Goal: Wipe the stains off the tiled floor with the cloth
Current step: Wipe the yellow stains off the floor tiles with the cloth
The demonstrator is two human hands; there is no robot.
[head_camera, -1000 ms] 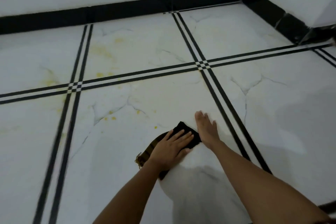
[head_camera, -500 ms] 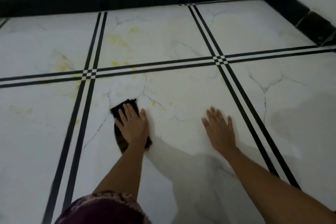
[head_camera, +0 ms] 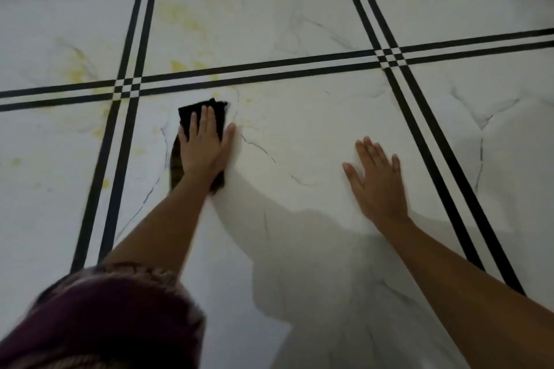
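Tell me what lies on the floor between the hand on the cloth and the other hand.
In the head view, only bare white tile with thin dark veins lies between the left hand, pressing the black cloth, and the right hand; faint yellow stains sit beside the cloth.

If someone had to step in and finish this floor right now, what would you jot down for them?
Left hand: flat, fingers spread, pressing the dark cloth onto the tiled floor, just below the striped joint.
Right hand: open, palm down on bare tile, holding nothing.
Done: the tile between the hands looks mostly clean.
Left: faint yellow stains on the far tile, more at the stripe crossing and on the left tile, plus a smear right of the cloth.
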